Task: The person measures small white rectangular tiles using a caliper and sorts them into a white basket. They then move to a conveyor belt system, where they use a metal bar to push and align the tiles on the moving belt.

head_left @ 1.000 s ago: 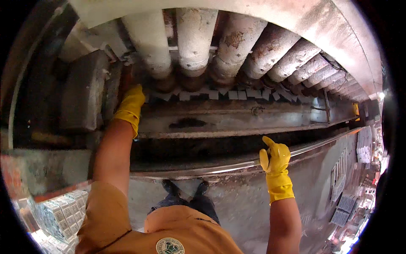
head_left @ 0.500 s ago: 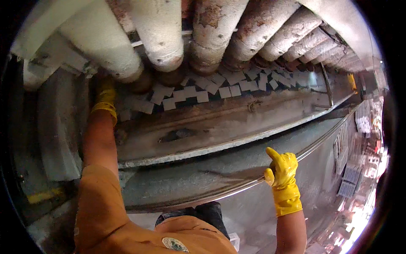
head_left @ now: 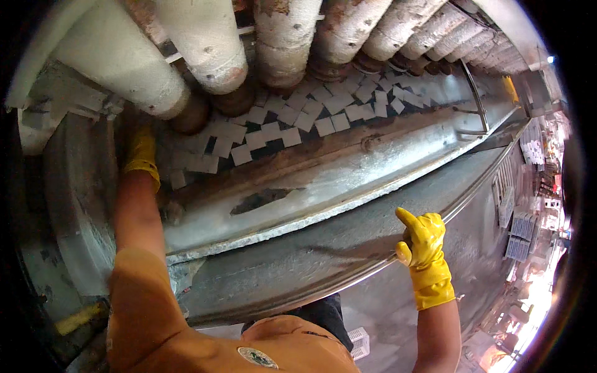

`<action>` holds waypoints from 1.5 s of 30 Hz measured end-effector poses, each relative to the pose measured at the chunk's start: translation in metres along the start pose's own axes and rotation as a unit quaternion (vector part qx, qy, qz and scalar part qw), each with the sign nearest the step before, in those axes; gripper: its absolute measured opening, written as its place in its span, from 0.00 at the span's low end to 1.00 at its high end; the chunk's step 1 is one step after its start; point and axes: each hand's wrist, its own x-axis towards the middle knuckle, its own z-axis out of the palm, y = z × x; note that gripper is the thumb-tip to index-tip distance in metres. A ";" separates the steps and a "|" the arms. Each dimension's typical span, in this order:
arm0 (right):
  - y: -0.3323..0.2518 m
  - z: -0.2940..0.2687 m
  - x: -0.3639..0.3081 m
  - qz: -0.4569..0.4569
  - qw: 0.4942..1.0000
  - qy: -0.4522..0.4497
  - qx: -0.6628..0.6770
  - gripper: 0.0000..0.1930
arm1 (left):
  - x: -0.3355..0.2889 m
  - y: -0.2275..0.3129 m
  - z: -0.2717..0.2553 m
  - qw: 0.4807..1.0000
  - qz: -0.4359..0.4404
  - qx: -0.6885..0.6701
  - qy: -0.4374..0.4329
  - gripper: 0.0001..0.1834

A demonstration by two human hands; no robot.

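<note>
My left hand (head_left: 142, 155), in a yellow rubber glove, reaches in at the far left beneath the thick whitish cylinders (head_left: 280, 46). Its fingers disappear into shadow, so whatever they touch is hidden. Nearest to it lie pale square tiles (head_left: 272, 132), loosely scattered on a dark surface under the cylinder ends. My right hand (head_left: 425, 239), gloved the same way, hovers by the metal rail (head_left: 348, 277). Its index finger points out and its thumb stands apart, with a dark gap between and no object visible there.
A long, rough-edged ledge (head_left: 336, 180) runs between me and the tiles. Beyond its right part stands a thin metal bracket (head_left: 476, 99). Stacks of grey slatted pieces (head_left: 521, 236) sit at the right. A white box (head_left: 359, 343) is on the floor beside me.
The view has shifted, so the cylinders and tiles sit farther left. More light falls on the ledge. Both hands keep much the same pose, the left still reaching under the cylinders.
</note>
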 end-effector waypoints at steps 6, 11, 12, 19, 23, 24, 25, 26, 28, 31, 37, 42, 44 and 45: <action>-0.004 0.009 -0.014 -0.003 1.000 0.005 -0.003 0.34 | -0.006 0.014 0.007 0.971 -0.104 0.134 -0.169 0.29; 0.003 0.017 -0.011 -0.041 0.999 0.031 0.018 0.33 | 0.002 -0.131 0.055 0.982 0.101 0.161 -0.005 0.21; 0.001 0.017 -0.016 -0.029 0.999 0.027 0.008 0.33 | -0.010 -0.099 0.062 0.989 0.103 0.108 -0.003 0.20; 0.002 0.018 -0.024 -0.024 0.999 0.041 0.005 0.32 | -0.075 0.012 0.023 0.992 0.000 0.123 -0.041 0.17; 0.000 0.020 -0.025 -0.027 0.998 0.052 0.014 0.30 | -0.114 0.058 0.009 0.997 0.044 -0.001 -0.067 0.18; -0.002 0.019 -0.020 -0.041 0.997 0.059 0.018 0.30 | -0.122 0.034 0.026 0.995 0.095 -0.020 0.029 0.18; -0.002 0.019 -0.024 -0.035 0.997 0.062 0.009 0.29 | -0.136 0.068 0.016 0.996 0.079 -0.036 0.008 0.19; -0.003 0.018 -0.024 -0.039 0.997 0.067 0.009 0.29 | -0.145 0.078 0.011 0.994 0.080 -0.072 0.002 0.20; -0.005 0.018 -0.019 -0.051 0.995 0.083 0.017 0.27 | -0.160 0.082 0.005 0.989 0.065 -0.128 -0.016 0.21; -0.006 0.019 -0.021 -0.064 0.992 0.102 0.025 0.24 | -0.193 0.118 -0.029 0.975 0.024 -0.203 -0.086 0.24; -0.003 0.021 -0.024 -0.097 0.987 0.128 0.015 0.20 | -0.274 0.163 -0.127 0.859 -0.042 -0.501 -0.102 0.15; -0.001 0.026 -0.029 -0.107 0.983 0.150 0.010 0.17 | -0.380 0.167 -0.189 0.750 -0.023 -0.657 -0.067 0.11; 0.001 0.024 -0.031 -0.119 0.977 0.172 0.025 0.16 | -0.423 0.173 -0.216 0.736 0.003 -0.676 -0.040 0.12; 0.000 0.025 -0.033 -0.124 0.974 0.185 0.035 0.15 | -0.446 0.175 -0.235 0.747 0.010 -0.664 -0.032 0.14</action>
